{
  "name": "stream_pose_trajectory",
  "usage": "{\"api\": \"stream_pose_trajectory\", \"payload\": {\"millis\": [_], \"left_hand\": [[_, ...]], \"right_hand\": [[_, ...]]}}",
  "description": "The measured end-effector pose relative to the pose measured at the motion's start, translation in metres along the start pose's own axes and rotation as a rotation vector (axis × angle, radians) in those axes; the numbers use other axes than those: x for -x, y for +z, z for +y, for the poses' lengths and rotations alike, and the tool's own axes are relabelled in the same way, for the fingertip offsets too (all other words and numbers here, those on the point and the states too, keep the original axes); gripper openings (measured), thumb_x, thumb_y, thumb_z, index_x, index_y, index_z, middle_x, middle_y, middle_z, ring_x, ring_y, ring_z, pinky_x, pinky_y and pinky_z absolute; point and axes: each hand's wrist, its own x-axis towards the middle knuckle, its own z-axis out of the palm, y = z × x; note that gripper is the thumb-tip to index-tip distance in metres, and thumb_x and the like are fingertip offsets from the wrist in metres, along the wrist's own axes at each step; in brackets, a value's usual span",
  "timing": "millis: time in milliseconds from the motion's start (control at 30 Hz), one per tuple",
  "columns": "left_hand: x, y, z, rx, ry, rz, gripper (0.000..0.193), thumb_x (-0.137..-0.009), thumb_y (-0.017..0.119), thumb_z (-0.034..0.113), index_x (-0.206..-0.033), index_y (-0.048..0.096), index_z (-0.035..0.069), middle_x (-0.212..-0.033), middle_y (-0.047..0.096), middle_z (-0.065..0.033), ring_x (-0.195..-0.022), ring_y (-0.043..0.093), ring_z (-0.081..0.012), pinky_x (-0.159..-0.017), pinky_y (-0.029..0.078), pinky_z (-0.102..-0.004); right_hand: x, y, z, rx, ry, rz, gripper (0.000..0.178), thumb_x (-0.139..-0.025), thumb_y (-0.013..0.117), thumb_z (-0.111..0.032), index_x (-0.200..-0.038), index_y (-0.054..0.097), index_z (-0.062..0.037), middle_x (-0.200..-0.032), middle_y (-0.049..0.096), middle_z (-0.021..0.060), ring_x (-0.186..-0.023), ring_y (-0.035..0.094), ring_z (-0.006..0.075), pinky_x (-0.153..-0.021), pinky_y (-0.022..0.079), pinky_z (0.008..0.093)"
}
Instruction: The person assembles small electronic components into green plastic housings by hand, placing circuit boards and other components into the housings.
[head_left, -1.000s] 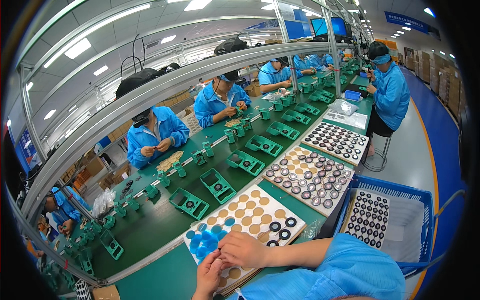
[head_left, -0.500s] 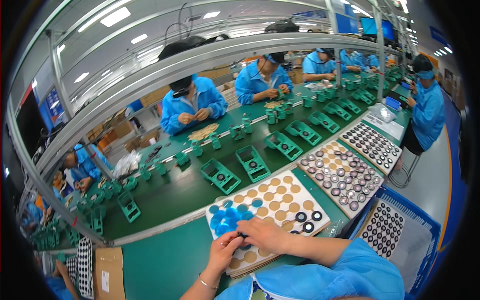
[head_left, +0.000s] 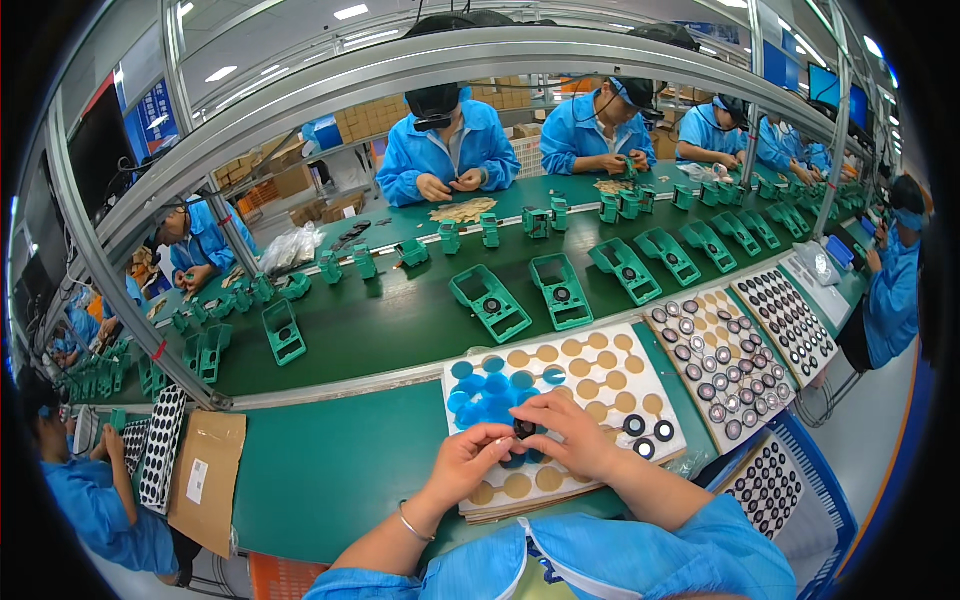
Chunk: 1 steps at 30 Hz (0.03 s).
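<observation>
Between the fingertips of both hands is a small black round part (head_left: 524,428), partly hidden by the fingers. My left hand (head_left: 472,462) pinches it from the left; my right hand (head_left: 574,432) grips it from above and the right. Under them lies a white board (head_left: 655,384) with tan dumbbell-shaped patches (head_left: 597,411). Several translucent blue discs (head_left: 487,400) overlap in a loose cluster on its left side, just beyond my left hand. A few black rings with pale centres (head_left: 634,425) rest at the board's right edge, near my right wrist.
Boards of black round parts (head_left: 787,320) and pinkish-centred ones (head_left: 715,383) stand to the right, above a blue crate (head_left: 815,470). Green plastic housings (head_left: 490,303) line the green belt ahead. A metal rail (head_left: 400,75) spans above. Co-workers in blue sit opposite; cardboard (head_left: 207,470) lies left.
The view has shifted, so the bench appears farther right. My right fingers have moved around the black part, which now shows more between both hands.
</observation>
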Motion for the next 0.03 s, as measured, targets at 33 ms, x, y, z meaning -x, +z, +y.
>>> {"api": "stream_pose_trajectory", "payload": {"millis": [33], "left_hand": [[-0.0001, -0.0021, -0.0035, -0.081, 0.007, -0.018, 0.023, -0.09, 0.053, 0.01, -0.11, 0.056, 0.0, -0.096, 0.065, -0.0109, -0.089, 0.06, -0.0155, -0.079, 0.047, -0.0249]], "right_hand": [[0.0009, 0.0011, 0.0013, 0.071, -0.037, 0.005, 0.039, -0.079, 0.064, -0.012, -0.116, 0.056, -0.009, -0.108, 0.053, 0.01, -0.103, 0.051, 0.025, -0.085, 0.044, 0.0335]]}}
